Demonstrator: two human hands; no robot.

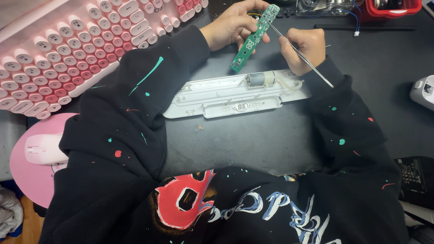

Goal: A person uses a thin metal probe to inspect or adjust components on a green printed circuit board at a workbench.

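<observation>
Above the dark table, the left hand grips a green board. The right hand is closed on a thin metal tool, its tip seemingly touching the board. A white casing lies just below.

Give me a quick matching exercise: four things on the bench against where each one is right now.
Things:
1. green circuit board
2. thin metal tool
3. white plastic housing
4. pink mouse

Places:
A. on the pink round pad
B. in the right hand
C. flat on the dark mat, below both hands
D. in the left hand

Pairs: 1-D, 2-B, 3-C, 4-A
</observation>
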